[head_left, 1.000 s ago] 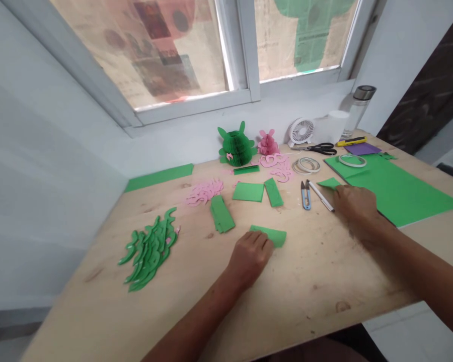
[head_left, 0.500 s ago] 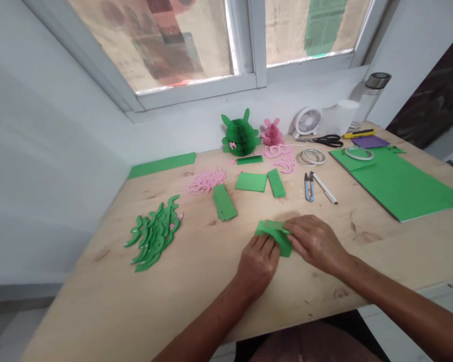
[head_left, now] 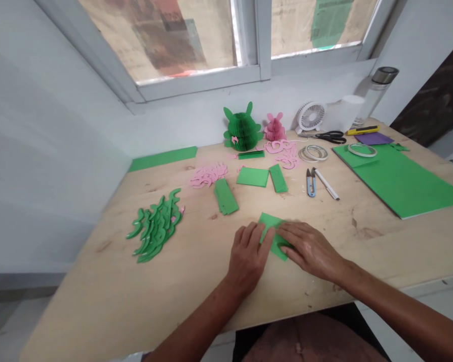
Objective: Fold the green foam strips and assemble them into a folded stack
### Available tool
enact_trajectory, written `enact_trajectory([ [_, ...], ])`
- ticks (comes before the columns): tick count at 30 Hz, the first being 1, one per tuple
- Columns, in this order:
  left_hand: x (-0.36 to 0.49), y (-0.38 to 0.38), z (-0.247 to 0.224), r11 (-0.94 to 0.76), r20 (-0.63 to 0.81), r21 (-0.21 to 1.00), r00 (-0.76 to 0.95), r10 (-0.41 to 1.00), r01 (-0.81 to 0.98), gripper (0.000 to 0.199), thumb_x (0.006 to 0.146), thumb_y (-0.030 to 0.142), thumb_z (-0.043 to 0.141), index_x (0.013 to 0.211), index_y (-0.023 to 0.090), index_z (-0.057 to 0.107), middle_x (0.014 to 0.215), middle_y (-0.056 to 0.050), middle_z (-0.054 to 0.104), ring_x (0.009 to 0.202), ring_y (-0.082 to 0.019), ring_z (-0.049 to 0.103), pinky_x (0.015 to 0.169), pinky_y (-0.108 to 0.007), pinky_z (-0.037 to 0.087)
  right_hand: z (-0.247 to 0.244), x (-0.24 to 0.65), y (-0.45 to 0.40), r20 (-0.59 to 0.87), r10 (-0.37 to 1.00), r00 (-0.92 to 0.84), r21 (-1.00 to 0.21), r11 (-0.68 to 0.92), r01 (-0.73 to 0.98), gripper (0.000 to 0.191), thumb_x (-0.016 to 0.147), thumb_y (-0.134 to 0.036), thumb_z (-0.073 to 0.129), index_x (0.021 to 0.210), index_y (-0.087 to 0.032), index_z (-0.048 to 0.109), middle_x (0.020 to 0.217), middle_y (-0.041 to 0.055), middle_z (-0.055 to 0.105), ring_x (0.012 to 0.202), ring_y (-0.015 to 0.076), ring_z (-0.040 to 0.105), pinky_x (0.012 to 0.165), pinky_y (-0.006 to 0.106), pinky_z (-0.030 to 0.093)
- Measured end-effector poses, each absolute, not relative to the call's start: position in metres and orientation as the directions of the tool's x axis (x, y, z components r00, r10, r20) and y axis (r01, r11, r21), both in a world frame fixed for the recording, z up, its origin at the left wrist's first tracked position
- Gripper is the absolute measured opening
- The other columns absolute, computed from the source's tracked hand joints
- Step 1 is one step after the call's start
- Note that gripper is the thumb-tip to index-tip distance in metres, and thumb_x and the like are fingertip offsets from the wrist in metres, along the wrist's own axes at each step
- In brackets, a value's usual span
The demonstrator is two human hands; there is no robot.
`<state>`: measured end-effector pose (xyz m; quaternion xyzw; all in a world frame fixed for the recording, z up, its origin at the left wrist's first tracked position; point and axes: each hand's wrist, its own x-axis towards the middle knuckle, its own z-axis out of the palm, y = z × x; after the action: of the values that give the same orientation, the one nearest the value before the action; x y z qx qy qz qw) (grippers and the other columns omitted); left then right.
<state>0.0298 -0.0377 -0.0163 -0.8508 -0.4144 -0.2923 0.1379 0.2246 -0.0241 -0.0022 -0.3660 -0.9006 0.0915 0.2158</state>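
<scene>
A folded piece of green paper (head_left: 278,246) lies on the wooden table (head_left: 211,286) under the fingertips of both hands. My left hand (head_left: 248,256) rests on its left side, fingers spread a little and pressing down. From the right, my right hand (head_left: 310,247) lies over the paper's other side, fingers stretched out and thumb at the lower edge. Beyond the hands are a stack of green strips (head_left: 226,197), a green rectangle (head_left: 252,177) and a narrower green piece (head_left: 278,178).
Green cut-outs (head_left: 158,229) are heaped at left, pink ones (head_left: 209,175) behind. Small snips (head_left: 310,183) and a white pen (head_left: 326,184) lie right of centre. Farther back stand a green paper figure (head_left: 242,130), a pink one (head_left: 275,128) and a fan (head_left: 311,116). Green sheets (head_left: 411,181) lie right.
The green paper, partly lifted before, now lies flatter on the table. My left hand's fingers have straightened and spread over it, and my right hand has flattened onto it.
</scene>
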Motion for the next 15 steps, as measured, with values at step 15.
enact_trajectory([
  [15, 0.036, -0.036, -0.008, -0.565, 0.518, 0.011, 0.479, 0.709, 0.825, 0.025, 0.086, 0.012, 0.044, 0.064, 0.018, 0.055, 0.064, -0.001, 0.056, 0.075, -0.016, 0.054, 0.092, -0.04, 0.037, 0.011, 0.234, -0.035, 0.379, 0.738, -0.558, -0.392, 0.674, 0.626, 0.031, 0.086, -0.031, 0.052, 0.112, -0.015, 0.056, 0.105, 0.0112, 0.066, 0.1, 0.023, 0.058, 0.088, 0.042, 0.042],
])
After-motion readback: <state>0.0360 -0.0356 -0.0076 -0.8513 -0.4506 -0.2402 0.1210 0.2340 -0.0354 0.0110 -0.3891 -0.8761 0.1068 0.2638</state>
